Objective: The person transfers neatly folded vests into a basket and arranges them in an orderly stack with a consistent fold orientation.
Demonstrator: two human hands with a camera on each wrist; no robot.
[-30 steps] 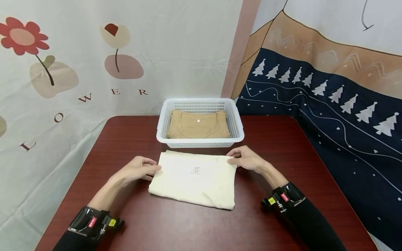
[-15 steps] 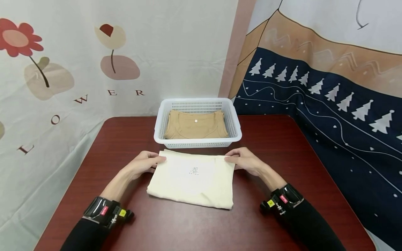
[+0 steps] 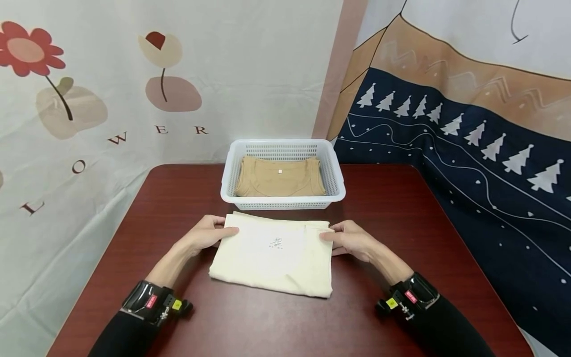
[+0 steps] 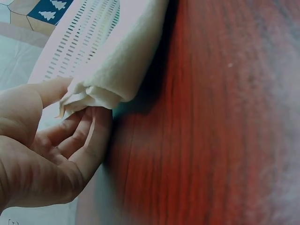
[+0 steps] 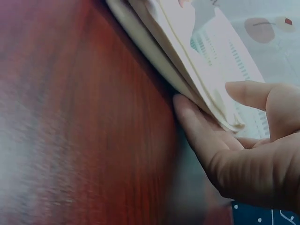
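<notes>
A folded cream shirt (image 3: 263, 263) with small dark print lies on the table in front of the basket in the head view. At its left edge, my left hand (image 3: 206, 234) pinches it, thumb on top and fingers underneath. The left wrist view shows the left hand (image 4: 61, 145) with its fingers beneath the rolled layers of the shirt (image 4: 124, 65). My right hand (image 3: 354, 240) grips the right edge, thumb over the top. In the right wrist view, the fingers of the right hand (image 5: 243, 154) reach under the layered shirt edge (image 5: 187, 75).
A white plastic basket (image 3: 283, 203) stands behind the shirt, near the back of the table. Inside it lies a folded tan garment (image 3: 281, 181). The dark red table (image 3: 258, 327) extends around both hands. Printed cloths (image 3: 267, 74) hang behind the table.
My left hand has moved right and slightly away from me, its thumb now further over the shirt. My right hand has shifted slightly towards me along the right edge. The shirt stays nearly in place.
</notes>
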